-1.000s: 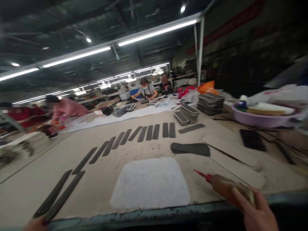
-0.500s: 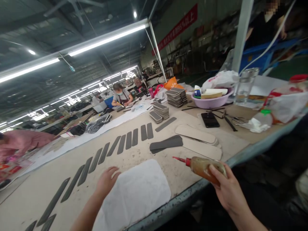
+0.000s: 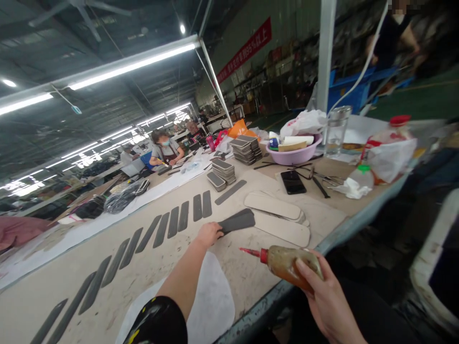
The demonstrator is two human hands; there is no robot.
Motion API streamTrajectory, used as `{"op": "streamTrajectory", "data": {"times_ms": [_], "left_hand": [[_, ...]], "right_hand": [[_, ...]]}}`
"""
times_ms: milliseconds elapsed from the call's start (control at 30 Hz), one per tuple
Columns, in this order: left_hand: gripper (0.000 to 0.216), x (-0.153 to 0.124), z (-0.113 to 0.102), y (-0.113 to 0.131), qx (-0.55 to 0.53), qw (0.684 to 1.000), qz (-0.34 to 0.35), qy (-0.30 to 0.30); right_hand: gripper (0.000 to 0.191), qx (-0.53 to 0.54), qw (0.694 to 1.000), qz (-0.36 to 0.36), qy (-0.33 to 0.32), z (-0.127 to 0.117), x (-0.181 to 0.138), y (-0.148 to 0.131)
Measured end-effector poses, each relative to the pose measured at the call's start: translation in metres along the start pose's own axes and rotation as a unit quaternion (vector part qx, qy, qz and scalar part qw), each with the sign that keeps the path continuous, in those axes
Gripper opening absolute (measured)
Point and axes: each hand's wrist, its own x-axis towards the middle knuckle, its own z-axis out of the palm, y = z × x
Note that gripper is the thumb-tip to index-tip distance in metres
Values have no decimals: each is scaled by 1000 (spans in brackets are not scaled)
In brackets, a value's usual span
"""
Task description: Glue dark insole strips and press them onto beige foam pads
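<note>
My right hand (image 3: 324, 291) is wrapped round a squeeze bottle (image 3: 290, 265) of amber-brown liquid, probably glue. Its red nozzle points left, over the front part of the table. My left hand (image 3: 209, 234) reaches across to the left end of a small fanned pile of dark grey strips (image 3: 238, 220), its fingers closed at the end of a strip. Beside that pile lie pale round-ended strips (image 3: 281, 228), overlapping each other. A white sheet (image 3: 211, 291) lies under my left forearm, and a slanting row of separate dark strips (image 3: 161, 229) runs along the table.
Stacks of pale-edged pieces (image 3: 221, 173) stand farther back. A purple basin (image 3: 297, 155), a phone (image 3: 293, 182), a glass jar (image 3: 337, 131), scissors (image 3: 332, 180) and a green-capped bottle (image 3: 364, 177) are at the right. Across the table a person (image 3: 167, 150) works. A metal post (image 3: 325, 57) rises behind.
My left hand has moved from above the white sheet, right and forward, to the dark strip pile. My right hand still holds the bottle. The view has shifted slightly right.
</note>
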Motion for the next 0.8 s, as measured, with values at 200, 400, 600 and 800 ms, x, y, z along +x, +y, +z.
{"op": "streamTrajectory", "data": {"times_ms": [200,400,600,800], "left_hand": [[21,11,-5,2,16,999,33,5],[31,10,1,-3,39,999,32,10],[30,0,-2,5,100,991,-7,91],[22,-81,-12,53,118,987,-9,113]], "right_hand": [[66,39,999,17,-3,1,11,0],[66,51,998,-17,32,7,10,4],[66,68,996,-51,26,10,15,9],[59,45,999,-24,-16,6,-5,-4]]}}
